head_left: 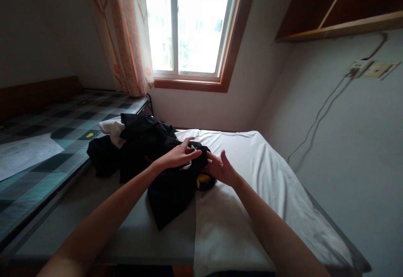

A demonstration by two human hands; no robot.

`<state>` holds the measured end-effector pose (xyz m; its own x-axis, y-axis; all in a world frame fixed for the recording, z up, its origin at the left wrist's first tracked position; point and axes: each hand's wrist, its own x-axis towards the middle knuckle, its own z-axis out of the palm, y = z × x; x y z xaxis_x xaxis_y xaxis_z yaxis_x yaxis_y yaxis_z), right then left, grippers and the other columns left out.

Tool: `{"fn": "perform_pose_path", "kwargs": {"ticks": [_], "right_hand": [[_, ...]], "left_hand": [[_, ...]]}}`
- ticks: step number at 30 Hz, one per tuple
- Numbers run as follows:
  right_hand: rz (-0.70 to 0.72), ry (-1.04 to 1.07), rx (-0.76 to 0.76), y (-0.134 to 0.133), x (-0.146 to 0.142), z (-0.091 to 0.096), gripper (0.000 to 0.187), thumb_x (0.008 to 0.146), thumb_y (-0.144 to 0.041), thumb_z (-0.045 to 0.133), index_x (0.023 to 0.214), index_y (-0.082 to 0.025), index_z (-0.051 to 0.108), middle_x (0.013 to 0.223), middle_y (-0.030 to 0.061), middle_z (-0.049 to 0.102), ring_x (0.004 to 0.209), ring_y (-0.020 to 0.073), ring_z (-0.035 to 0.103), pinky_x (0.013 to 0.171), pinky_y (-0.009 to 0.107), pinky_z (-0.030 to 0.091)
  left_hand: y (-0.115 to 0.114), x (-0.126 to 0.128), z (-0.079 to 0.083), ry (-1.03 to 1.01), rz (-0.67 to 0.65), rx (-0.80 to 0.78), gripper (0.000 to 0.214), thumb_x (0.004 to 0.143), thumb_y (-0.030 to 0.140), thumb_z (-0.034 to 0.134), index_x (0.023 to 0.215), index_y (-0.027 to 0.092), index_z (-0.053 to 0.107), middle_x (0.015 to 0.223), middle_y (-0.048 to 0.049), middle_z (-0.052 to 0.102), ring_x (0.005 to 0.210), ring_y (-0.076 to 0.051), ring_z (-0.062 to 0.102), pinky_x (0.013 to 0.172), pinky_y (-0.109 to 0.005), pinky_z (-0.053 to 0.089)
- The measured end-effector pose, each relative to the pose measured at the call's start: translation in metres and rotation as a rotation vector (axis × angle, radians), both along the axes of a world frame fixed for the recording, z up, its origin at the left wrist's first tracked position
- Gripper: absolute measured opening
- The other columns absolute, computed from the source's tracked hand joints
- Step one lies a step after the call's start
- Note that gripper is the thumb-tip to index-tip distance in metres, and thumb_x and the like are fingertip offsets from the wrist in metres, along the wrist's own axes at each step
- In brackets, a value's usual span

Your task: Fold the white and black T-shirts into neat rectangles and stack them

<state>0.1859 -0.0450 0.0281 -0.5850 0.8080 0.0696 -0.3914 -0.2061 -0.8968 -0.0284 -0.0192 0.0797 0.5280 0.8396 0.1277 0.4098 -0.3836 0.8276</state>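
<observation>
A heap of black clothes (pixel 143 142) lies across the middle of a grey-topped surface, with a white garment (pixel 116 130) showing at its back left. My left hand (pixel 178 155) is over the right part of the heap, fingers spread, holding nothing that I can see. Beside the heap's right end is my right hand (pixel 223 170), thumb up and fingers stretched toward the black cloth; the fingertips touch or nearly touch it. Just below them sits a small black item with a yellow patch (pixel 203 181). A black flap of cloth (pixel 171 195) hangs toward me from the heap.
A white sheet (pixel 245 151) covers the right side of the surface. On the left, a checkered mat (pixel 72 113) bears a sheet of paper (pixel 28 153). A curtain (pixel 122 37) and window (pixel 198 25) are behind. A cable (pixel 317 117) runs down from the wall socket (pixel 359 68).
</observation>
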Motion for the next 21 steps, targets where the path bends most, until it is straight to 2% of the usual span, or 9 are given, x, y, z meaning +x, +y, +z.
{"fn": "perform_pose_path", "kwargs": {"ticks": [2,4,6,8,11,13,16,19,21], "right_hand": [[0.002,-0.058,0.03,-0.001,-0.001,-0.004,0.06,0.072,-0.07,0.064,0.115,-0.028,0.067,0.106,0.0048,0.072,0.099,0.0202,0.066,0.091,0.038,0.049],[-0.021,-0.092,0.057,-0.001,0.0,-0.005,0.048,0.071,-0.055,0.074,0.109,-0.025,0.07,0.1,0.0043,0.072,0.091,0.0181,0.067,0.086,0.034,0.051],[-0.077,-0.128,0.085,0.002,0.001,-0.005,0.041,0.075,-0.051,0.072,0.101,-0.02,0.073,0.092,0.0055,0.072,0.081,0.0166,0.066,0.076,0.03,0.052],[-0.218,-0.187,0.126,0.007,0.005,-0.004,0.04,0.079,-0.054,0.066,0.091,-0.017,0.075,0.086,0.0063,0.071,0.071,0.0143,0.063,0.066,0.027,0.05],[-0.516,-0.367,0.219,0.018,0.012,-0.006,0.034,0.076,-0.051,0.069,0.086,-0.019,0.075,0.084,0.0043,0.07,0.066,0.012,0.057,0.06,0.025,0.046],[-0.591,-0.53,0.304,0.023,0.016,-0.011,0.036,0.066,-0.046,0.078,0.092,-0.021,0.075,0.086,0.0024,0.068,0.066,0.0116,0.054,0.061,0.025,0.046],[-0.52,-0.684,0.447,0.028,0.018,-0.017,0.036,0.055,-0.036,0.085,0.088,-0.022,0.077,0.082,0.0006,0.065,0.062,0.0106,0.05,0.06,0.026,0.045],[-0.452,-0.654,0.529,0.027,0.016,-0.018,0.017,0.062,-0.033,0.081,0.074,-0.022,0.076,0.072,0.0002,0.063,0.062,0.0113,0.049,0.057,0.025,0.043],[-0.444,-0.589,0.511,0.027,0.015,-0.016,0.015,0.067,-0.035,0.078,0.071,-0.021,0.074,0.075,0.0011,0.064,0.065,0.0124,0.053,0.058,0.024,0.044]], "left_hand": [[0.001,0.004,-0.008,-0.033,-0.025,-0.003,0.083,0.078,0.046,0.068,0.146,0.017,0.029,0.084,-0.0017,0.065,0.071,-0.016,0.062,0.064,-0.026,0.047],[0.002,0.007,-0.014,-0.091,-0.063,0.007,0.082,0.071,0.031,0.073,0.143,0.017,0.036,0.088,-0.0026,0.065,0.076,-0.017,0.063,0.067,-0.027,0.049],[0.005,0.01,-0.017,-0.144,-0.081,0.005,0.068,0.067,0.018,0.067,0.132,0.015,0.05,0.095,-0.0051,0.066,0.083,-0.019,0.065,0.073,-0.029,0.051],[0.007,0.011,-0.012,-0.162,-0.03,0.019,0.052,0.064,0.011,0.06,0.116,0.014,0.062,0.097,-0.0065,0.069,0.088,-0.021,0.065,0.078,-0.031,0.052],[0.01,0.003,0.008,-0.187,0.167,0.086,0.037,0.065,0.012,0.053,0.098,0.014,0.07,0.09,-0.0058,0.071,0.085,-0.021,0.065,0.08,-0.033,0.052],[0.009,-0.009,0.027,-0.268,0.308,0.16,0.032,0.068,0.016,0.052,0.093,0.015,0.071,0.089,-0.0045,0.072,0.085,-0.02,0.065,0.081,-0.033,0.051],[0.007,-0.031,0.055,-0.451,0.466,0.288,0.026,0.071,0.021,0.053,0.089,0.015,0.071,0.085,-0.0025,0.07,0.084,-0.018,0.063,0.079,-0.03,0.05],[0.011,-0.057,0.073,-0.617,0.584,0.433,0.023,0.077,0.03,0.057,0.092,0.016,0.067,0.085,-0.0024,0.067,0.081,-0.017,0.06,0.077,-0.032,0.049],[0.018,-0.074,0.077,-0.642,0.582,0.491,0.026,0.084,0.041,0.054,0.095,0.02,0.064,0.088,-0.0029,0.065,0.088,-0.02,0.058,0.084,-0.038,0.047]]}}
